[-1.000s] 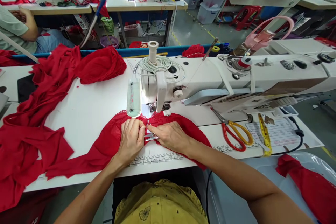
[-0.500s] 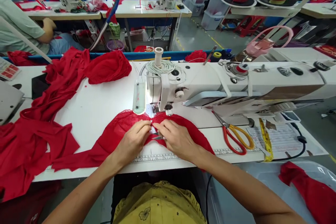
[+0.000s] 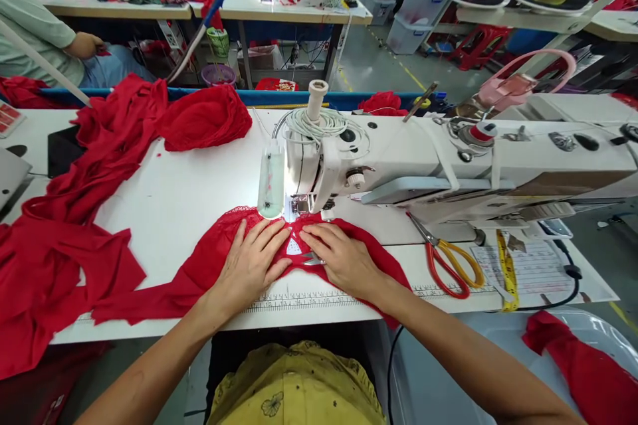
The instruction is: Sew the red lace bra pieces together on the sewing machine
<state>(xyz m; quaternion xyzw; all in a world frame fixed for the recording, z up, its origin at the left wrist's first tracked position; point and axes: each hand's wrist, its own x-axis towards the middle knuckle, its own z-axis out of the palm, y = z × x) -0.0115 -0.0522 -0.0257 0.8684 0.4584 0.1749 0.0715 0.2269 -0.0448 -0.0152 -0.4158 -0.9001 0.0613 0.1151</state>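
A red lace fabric piece lies on the white table in front of the sewing machine. My left hand rests flat on the lace with its fingers stretched towards the presser foot. My right hand lies on the lace just right of it, fingers also extended forward. A small metal snip peeks out under my right hand's thumb side, and how it is held is hidden. A triangle of bare table shows between the two hands.
A heap of red fabric covers the table's left side. Red-and-yellow scissors and a yellow tape measure lie right of my hands. A bin with red cloth stands at lower right. Another person sits at the far left.
Both hands went from pinching the lace together near the needle to lying flat and spread on it. The view shifted slightly.
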